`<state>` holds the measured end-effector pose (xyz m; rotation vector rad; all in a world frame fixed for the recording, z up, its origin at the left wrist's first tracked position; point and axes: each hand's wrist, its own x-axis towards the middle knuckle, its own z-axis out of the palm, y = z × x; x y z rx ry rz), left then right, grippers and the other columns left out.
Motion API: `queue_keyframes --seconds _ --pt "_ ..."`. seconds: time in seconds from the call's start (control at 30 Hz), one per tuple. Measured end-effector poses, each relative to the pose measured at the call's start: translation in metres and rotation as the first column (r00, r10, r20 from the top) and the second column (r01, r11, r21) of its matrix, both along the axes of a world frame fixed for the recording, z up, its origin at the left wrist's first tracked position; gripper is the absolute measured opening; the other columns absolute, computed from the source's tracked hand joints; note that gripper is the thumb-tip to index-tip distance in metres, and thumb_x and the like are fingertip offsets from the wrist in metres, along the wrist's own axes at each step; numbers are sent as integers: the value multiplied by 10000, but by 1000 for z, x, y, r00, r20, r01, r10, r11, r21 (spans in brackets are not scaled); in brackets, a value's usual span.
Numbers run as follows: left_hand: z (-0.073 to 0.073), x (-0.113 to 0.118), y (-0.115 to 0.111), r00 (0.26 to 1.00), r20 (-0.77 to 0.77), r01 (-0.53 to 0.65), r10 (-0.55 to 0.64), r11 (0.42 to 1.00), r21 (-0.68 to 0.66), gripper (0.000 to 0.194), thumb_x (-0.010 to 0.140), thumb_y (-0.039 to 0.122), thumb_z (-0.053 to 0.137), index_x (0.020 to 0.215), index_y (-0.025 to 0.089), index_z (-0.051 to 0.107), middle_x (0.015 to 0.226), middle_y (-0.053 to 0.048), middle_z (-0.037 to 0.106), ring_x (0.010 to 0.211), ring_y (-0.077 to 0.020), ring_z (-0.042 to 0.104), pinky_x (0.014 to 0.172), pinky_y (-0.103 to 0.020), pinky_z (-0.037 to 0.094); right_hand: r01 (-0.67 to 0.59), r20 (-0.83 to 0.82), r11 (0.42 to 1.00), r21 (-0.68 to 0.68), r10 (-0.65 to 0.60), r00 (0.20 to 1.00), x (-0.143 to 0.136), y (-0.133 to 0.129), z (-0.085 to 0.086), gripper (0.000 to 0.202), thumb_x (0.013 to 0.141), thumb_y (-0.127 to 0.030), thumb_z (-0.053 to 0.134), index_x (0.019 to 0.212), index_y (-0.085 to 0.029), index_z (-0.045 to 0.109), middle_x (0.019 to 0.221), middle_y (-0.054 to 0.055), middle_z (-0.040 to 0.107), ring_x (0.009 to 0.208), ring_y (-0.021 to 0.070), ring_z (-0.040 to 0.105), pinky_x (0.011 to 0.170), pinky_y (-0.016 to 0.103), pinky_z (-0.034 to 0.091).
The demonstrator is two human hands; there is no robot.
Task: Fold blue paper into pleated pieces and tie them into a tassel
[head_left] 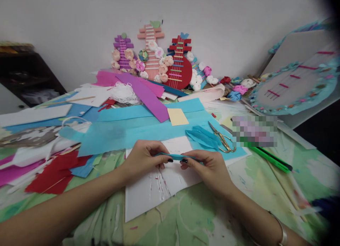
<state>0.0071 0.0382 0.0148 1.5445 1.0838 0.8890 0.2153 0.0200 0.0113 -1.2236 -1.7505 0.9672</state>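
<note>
A narrow folded strip of blue crepe paper (178,156) is stretched between my two hands. My left hand (148,154) pinches one end of it between thumb and fingers, and my right hand (208,164) pinches the other end. Beneath them lies a white sheet (143,200) with thin glossy streaks on it. Just beyond my right hand are several loose pieces of blue crepe paper (203,137) and gold-handled scissors (221,137), with their blades apart. A large blue crepe sheet (127,129) spreads out behind my hands.
A green box cutter (271,157) lies at the right. Purple strip (148,97), cream square (178,117) and white string (124,93) lie behind. Red paper (53,171) sits left. Instrument-shaped crafts, including a red one (183,74), lean on the wall; a decorated board (294,83) stands right.
</note>
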Motion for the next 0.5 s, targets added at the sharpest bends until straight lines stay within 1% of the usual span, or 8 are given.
queue_keyframes --seconds 0.1,0.17,0.27,0.33,0.4,0.5 --pt "-2 -2 3 1000 22 -17 18 1000 -20 99 741 146 626 759 144 723 589 -3 695 508 -72 624 510 -115 507 18 26 1000 -14 -17 1000 3 3 1 152 794 -228 610 858 -195 744 706 17 739 683 158 676 678 271 492" --pt "-2 -3 4 999 17 -27 28 999 -43 127 748 144 605 788 142 725 611 -13 708 520 -81 636 528 -129 525 33 47 999 -7 -33 998 4 4 1 133 780 -234 622 825 -197 742 685 13 735 654 157 671 651 269 491" --pt "-2 -5 5 998 -8 -61 61 997 -54 85 719 171 652 762 132 714 576 -15 696 486 -94 629 496 -146 524 91 67 996 -5 -90 994 7 7 1 96 742 -253 662 711 -185 723 575 5 698 542 148 637 552 254 469" --pt "-1 -6 6 996 -30 -88 87 996 -33 66 690 192 694 711 130 701 548 -11 681 465 -96 616 465 -147 507 114 77 993 5 -114 990 10 8 0 118 732 -265 672 656 -180 704 531 4 676 492 143 619 516 252 461" --pt "-1 -7 6 993 -51 -104 104 994 -16 72 678 200 708 672 131 688 527 -7 668 453 -93 605 439 -141 485 86 87 995 44 -90 992 13 10 -1 118 750 -256 649 680 -183 709 575 12 697 525 153 641 551 266 488" --pt "0 -7 7 992 -61 -107 106 994 -16 66 677 189 697 648 132 679 510 -1 655 439 -91 596 422 -140 465 38 81 994 101 -46 996 18 14 -2 152 769 -203 590 825 -202 732 693 23 740 654 185 690 636 307 533"
